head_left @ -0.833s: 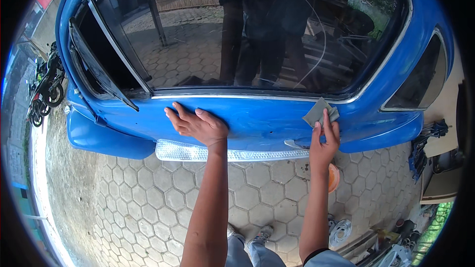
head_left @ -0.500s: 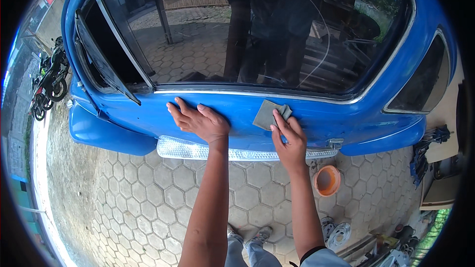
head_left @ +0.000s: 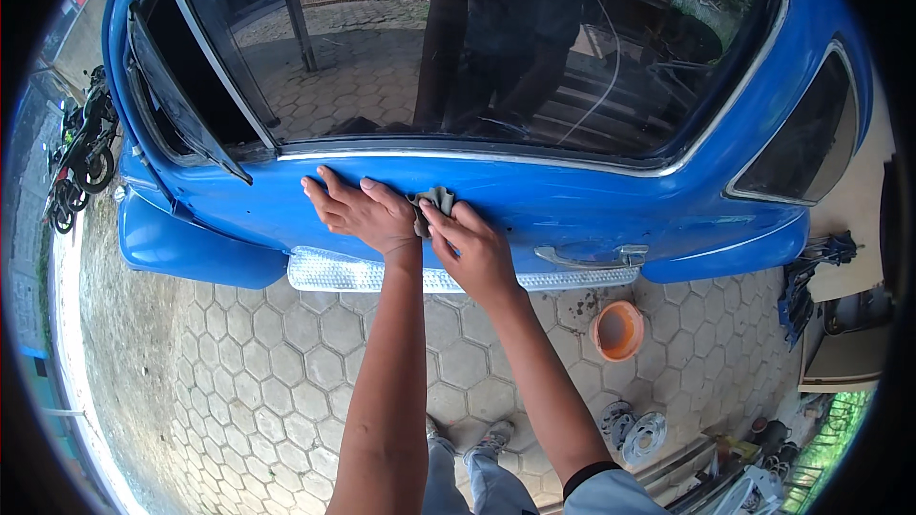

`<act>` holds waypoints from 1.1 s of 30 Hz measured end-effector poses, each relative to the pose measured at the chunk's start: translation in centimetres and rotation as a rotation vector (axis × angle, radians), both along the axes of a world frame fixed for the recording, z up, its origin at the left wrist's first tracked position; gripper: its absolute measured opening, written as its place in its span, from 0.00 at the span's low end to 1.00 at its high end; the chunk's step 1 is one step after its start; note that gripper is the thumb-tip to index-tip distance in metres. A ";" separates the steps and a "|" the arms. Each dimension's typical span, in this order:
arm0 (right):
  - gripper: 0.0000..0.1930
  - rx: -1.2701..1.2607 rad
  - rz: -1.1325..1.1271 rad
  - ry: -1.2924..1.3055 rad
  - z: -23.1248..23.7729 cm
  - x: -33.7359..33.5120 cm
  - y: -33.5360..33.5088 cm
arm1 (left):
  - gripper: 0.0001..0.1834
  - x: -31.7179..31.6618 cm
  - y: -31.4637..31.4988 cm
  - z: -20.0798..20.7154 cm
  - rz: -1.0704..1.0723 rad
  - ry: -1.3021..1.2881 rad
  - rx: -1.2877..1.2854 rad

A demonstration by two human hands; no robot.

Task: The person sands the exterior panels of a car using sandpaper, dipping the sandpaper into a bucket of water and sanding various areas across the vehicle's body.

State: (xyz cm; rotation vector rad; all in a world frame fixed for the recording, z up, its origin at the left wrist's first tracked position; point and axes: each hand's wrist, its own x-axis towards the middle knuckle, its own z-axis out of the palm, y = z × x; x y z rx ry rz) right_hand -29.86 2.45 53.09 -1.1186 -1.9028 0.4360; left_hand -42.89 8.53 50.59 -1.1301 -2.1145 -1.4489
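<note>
The blue car door (head_left: pixel 572 205) stands in front of me below its dark window. My left hand (head_left: pixel 367 213) lies flat on the panel, fingers spread, holding nothing. Right beside its wrist, my right hand (head_left: pixel 469 246) presses a folded grey-green sheet of sandpaper (head_left: pixel 437 198) against the paint. The sheet is bunched in wavy folds, and part of it is hidden by the fingers. Faint scratches show on the paint right of it. A metal door handle (head_left: pixel 625 256) sits farther right, low on the door.
A silver running board (head_left: pixel 324 272) runs under the door. On the paving stones (head_left: pixel 458 362) stands an orange bucket (head_left: pixel 625 348), with round metal parts (head_left: pixel 645 437) nearer me. The vent window (head_left: pixel 181 86) is swung out at left. Motorcycles (head_left: pixel 86 153) are parked far left.
My right hand has slid left across the door with the sandpaper, up against my left hand. The sheet was flatter before and now is bunched. The handle has come into view; the view shifted slightly.
</note>
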 end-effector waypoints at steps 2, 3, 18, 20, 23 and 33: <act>0.23 0.044 -0.060 0.056 -0.2 0.2 -0.3 | 0.35 -0.6 -0.1 -0.1 0.010 0.013 0.004; 0.23 0.075 -0.117 0.067 -0.4 1.6 -0.8 | 0.35 0.0 -0.2 0.0 -0.002 -0.008 -0.003; 0.23 0.097 -0.341 0.150 1.8 -2.0 0.3 | 0.35 0.5 -0.3 0.5 -0.080 -0.074 -0.035; 0.22 0.018 -0.266 0.094 3.0 -2.0 0.2 | 0.35 -0.3 -0.8 0.6 -0.102 -0.045 -0.041; 0.20 -0.054 -0.287 -0.008 4.5 4.1 -1.2 | 0.34 -2.6 -3.5 -0.6 -0.178 0.053 -0.054; 0.21 0.046 -0.524 0.041 3.5 3.7 -1.4 | 0.17 -17.6 -29.8 -16.6 -0.706 -0.001 -0.925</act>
